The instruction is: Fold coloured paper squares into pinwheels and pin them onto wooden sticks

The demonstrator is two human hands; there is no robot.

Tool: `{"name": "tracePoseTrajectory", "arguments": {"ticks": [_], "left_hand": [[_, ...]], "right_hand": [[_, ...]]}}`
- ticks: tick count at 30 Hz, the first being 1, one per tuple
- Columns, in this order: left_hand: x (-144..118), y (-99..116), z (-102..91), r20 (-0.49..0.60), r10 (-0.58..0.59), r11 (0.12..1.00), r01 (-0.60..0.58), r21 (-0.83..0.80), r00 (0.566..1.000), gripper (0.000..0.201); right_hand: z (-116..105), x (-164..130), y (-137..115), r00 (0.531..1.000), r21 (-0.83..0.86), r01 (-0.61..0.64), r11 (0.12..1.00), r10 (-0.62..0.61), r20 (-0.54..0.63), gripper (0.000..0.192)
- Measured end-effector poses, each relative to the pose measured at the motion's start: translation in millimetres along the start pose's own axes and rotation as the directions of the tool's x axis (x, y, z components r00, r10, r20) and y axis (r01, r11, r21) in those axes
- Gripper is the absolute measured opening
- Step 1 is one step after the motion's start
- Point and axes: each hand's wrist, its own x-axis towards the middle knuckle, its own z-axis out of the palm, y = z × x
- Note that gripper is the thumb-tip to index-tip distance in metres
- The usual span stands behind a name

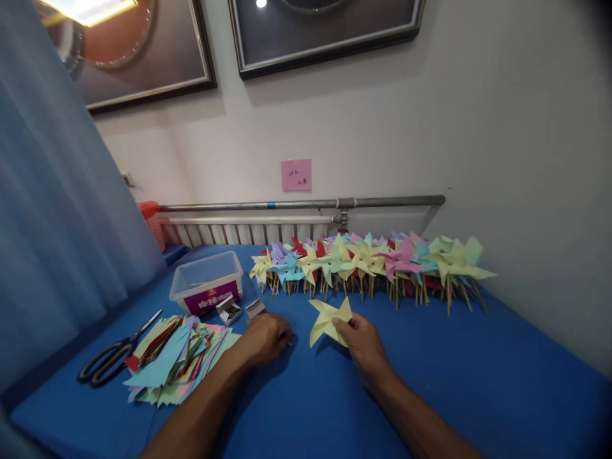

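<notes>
Right hand (364,343), in the head view, pinches a folded yellow pinwheel head (329,320) by its lower right blade, thumb and fingers closed on the paper so that the star shape stands tilted just above the blue table (478,382) with its centre facing the person. Holding it by one blade leaves the middle free, which looks like the reason for that grip. Left hand (266,336) rests knuckles-up on the cloth just left of the paper, fingers curled together over something small at their tips; what it pinches is too small to make out, so whether it holds anything cannot be told. Just beyond that hand sit two small open boxes (229,310), near enough to be reached without moving the arm, and behind them a clear plastic tub (206,280). A loose fan of cut coloured paper sheets (174,363) lies at the left forearm's side, with black-handled scissors (115,356) just beside the stack toward the curtain (52,242). Finished pinwheels on sticks (373,264) lie in a long row along the back of the table under the wall pipe (306,204), well apart from the hands, so the near stretch of cloth remains working room.
</notes>
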Motion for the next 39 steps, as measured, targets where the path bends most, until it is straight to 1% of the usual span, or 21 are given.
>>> {"name": "tracePoseTrajectory", "arguments": {"ticks": [3, 10, 13, 18, 23, 30, 34, 39], "left_hand": [[-2, -1, -3.4, -0.002, 0.024, 0.999, -0.024, -0.027, 1.000, 0.020], [-2, 10, -1.9, 0.031, 0.053, 0.990, -0.057, 0.126, 0.998, 0.020], [-1, 9, 1.2, 0.018, 0.056, 0.987, -0.058, 0.148, 0.998, 0.017], [0, 5, 6.3, -0.009, 0.072, 0.990, -0.070, 0.118, 0.997, 0.018], [-1, -1, 3.6, -0.066, 0.044, 0.998, -0.041, 0.054, 0.997, 0.017], [-1, -5, -0.4, -0.038, 0.035, 0.998, -0.033, 0.058, 0.999, 0.016], [-1, -1, 3.2, -0.044, 0.056, 0.998, -0.054, 0.039, 0.997, 0.013], [1, 1, 8.7, -0.047, 0.049, 0.996, -0.045, 0.071, 0.998, 0.014]], "right_hand": [[0, 0, -1, 1.000, 0.003, -0.007, 1.000, 0.007, -0.008, 0.034], [1, -2, -7, 0.999, 0.020, -0.017, 1.000, 0.018, -0.029, 0.033], [1, -1, -7, 1.000, 0.027, -0.021, 0.999, 0.022, -0.022, 0.034], [0, 4, 1, 1.000, 0.033, -0.019, 0.999, 0.020, -0.019, 0.034], [-1, 5, 3, 1.000, 0.037, -0.012, 0.999, 0.013, -0.018, 0.032], [-1, -3, -9, 1.000, -0.006, -0.008, 1.000, 0.008, -0.011, 0.032], [-1, -2, -7, 1.000, 0.017, -0.015, 1.000, 0.015, -0.012, 0.032], [-1, -3, -7, 1.000, 0.010, -0.015, 1.000, 0.015, -0.001, 0.032]]}}
